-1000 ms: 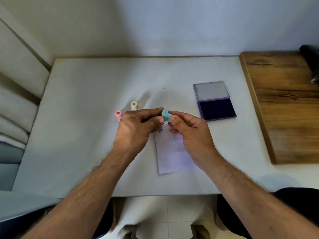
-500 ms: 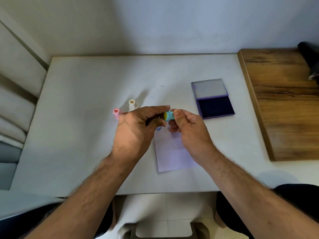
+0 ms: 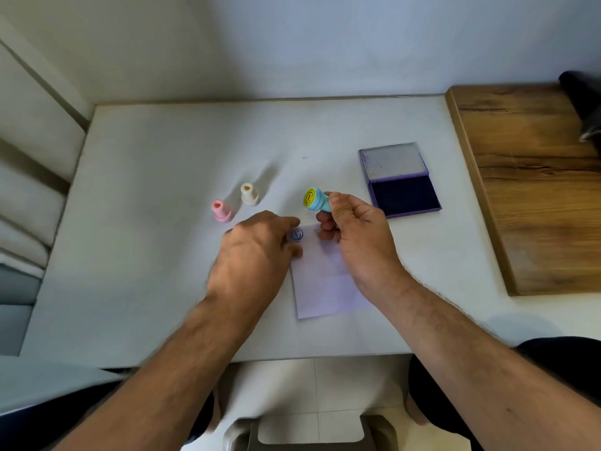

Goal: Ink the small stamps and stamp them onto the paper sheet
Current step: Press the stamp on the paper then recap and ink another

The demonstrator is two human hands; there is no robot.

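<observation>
The small light-blue plastic stamp with a yellow round face (image 3: 314, 199) is held clear of the table, its long axis tilted so the yellow face points up and to the left — away from the open purple ink pad (image 3: 405, 194), which lies just to its right. The right hand (image 3: 353, 234) pinches the stamp's stem between thumb and fingers and is plainly the nearer hand to the pad. To ink it, the face would likely have to turn downward and travel right. The left hand (image 3: 252, 255) hovers with fingers loosely curled, holding nothing, at the near-left corner of the white paper sheet (image 3: 325, 284), beside a blue round print (image 3: 296, 235). A pink stamp (image 3: 221, 210) and a cream stamp (image 3: 249, 193) stand further left.
</observation>
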